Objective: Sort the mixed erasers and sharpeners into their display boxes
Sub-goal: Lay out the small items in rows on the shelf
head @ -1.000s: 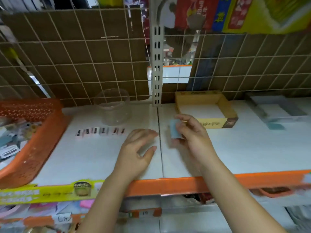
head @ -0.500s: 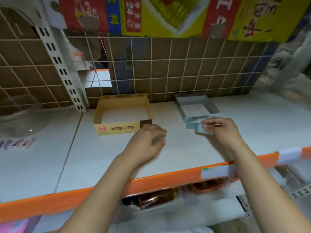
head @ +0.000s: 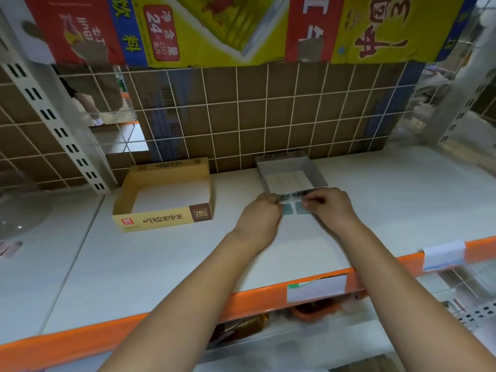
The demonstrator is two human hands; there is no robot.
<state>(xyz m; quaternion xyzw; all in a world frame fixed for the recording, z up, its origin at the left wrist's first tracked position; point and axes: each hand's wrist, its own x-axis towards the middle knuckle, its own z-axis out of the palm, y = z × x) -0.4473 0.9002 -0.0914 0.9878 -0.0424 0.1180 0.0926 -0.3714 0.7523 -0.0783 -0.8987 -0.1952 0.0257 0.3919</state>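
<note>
Two display boxes sit at the back of my white shelf (head: 161,264), against the brown tiled wall. Furthest left, I can see a clear plastic jar (head: 18,213), blurred at the edge of view. Next comes the yellow box (head: 163,218), open-topped, with a "2B" mark on its brown corner; from here its inside shows only a white floor. Well to its right stands the grey box (head: 316,173), smaller, also showing a pale floor.

My left hand (head: 259,216) is just in front of the grey box's near left corner, fingers curled in; its fingertips seem to meet the left teal eraser (head: 287,209), though I cannot tell whether they actually pinch it. That eraser lies on the shelf just before the box's front wall, and a second teal eraser (head: 302,208) lies just beside it, a thin gap between them. My right hand (head: 331,208) is at the box's near right corner, fingers bent, with thumb and fingertips pinching the second eraser's right end. Both erasers are outside the box.
</note>
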